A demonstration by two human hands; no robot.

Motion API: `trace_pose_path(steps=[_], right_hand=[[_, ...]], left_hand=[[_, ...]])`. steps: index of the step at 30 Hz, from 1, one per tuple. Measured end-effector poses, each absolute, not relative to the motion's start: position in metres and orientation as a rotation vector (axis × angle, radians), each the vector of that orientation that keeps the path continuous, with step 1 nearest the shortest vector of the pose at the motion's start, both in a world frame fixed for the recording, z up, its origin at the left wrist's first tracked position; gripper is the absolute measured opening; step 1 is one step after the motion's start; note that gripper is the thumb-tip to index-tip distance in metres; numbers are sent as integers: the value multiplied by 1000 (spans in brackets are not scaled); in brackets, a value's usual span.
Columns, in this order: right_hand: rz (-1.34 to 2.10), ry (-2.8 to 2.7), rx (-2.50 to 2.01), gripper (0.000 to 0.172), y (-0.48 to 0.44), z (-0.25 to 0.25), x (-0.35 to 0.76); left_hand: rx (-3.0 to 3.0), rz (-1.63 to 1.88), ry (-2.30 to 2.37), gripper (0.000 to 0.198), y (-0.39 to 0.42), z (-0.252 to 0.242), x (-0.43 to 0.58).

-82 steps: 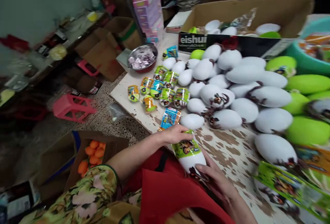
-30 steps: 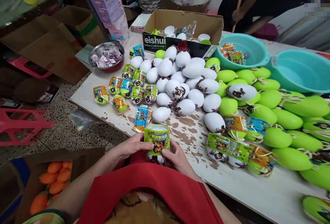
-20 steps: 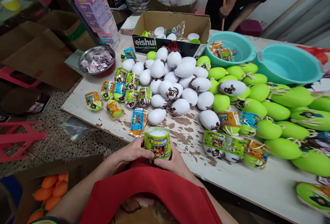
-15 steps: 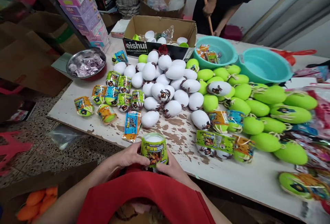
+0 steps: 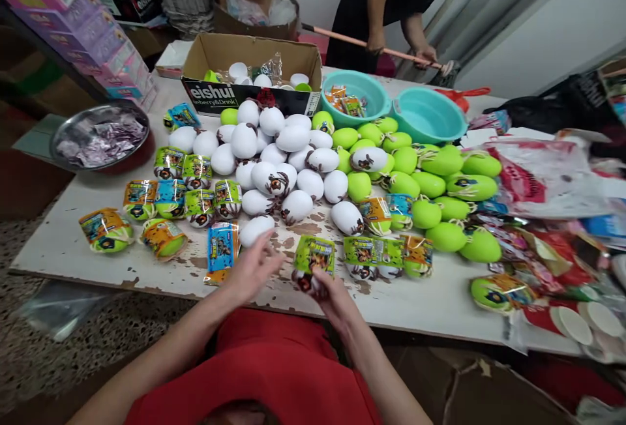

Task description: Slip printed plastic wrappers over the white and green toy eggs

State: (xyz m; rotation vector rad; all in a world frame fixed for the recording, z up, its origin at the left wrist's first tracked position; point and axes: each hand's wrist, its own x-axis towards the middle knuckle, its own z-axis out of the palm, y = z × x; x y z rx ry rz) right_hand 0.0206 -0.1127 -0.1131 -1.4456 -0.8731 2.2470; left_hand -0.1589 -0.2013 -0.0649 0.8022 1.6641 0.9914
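My right hand (image 5: 335,294) grips a toy egg (image 5: 313,259) wrapped in a green printed sleeve, its brown-marked white end pointing down. Fingers apart, my left hand (image 5: 257,262) hangs just in front of a plain white egg (image 5: 256,230) at the near side of the pile; whether it touches that egg I cannot tell. Beside it lies a stack of blue and orange printed sleeves (image 5: 222,249). Right of the held egg is a row of sleeved eggs (image 5: 373,257). White eggs with brown marks (image 5: 293,138) heap up behind, with green eggs (image 5: 447,236) to their right.
Sleeved eggs (image 5: 169,198) stand at the left, near a metal bowl of small packets (image 5: 100,135). A cardboard box (image 5: 252,47) and two turquoise basins (image 5: 428,115) line the back. Beyond the table, a co-worker's hands hold a pink pole (image 5: 352,39). Packaging (image 5: 548,180) covers the right side.
My left hand has let go of the sleeved egg and moved toward the white eggs. The right hand carries the sleeved egg forward. The view has turned right, and the co-worker's pole has tilted.
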Motion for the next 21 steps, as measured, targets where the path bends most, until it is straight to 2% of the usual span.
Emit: trace_pose_path(steps=[2, 4, 5, 8, 10, 15, 21], right_hand=[[2142, -756, -1566, 44, -85, -134, 26], [2093, -721, -1623, 41, -62, -155, 27], [2085, -710, -1640, 41, -53, -164, 27], [2047, -660, -1684, 42, -40, -183, 22], [2009, -628, -1706, 45, -40, -189, 19], [1858, -619, -1772, 53, -55, -190, 17], [1759, -817, -1812, 51, -81, -191, 37]], left_hand=[[1158, 838, 1183, 51, -174, -54, -140], [1318, 699, 1048, 31, -161, -60, -133], [1291, 678, 1213, 29, -162, -70, -139], [761, 662, 2178, 34, -194, -117, -187], [509, 574, 2451, 35, -226, -147, -229], [218, 376, 2565, 39, -262, -200, -281], [209, 369, 2582, 22, -266, -229, -282]])
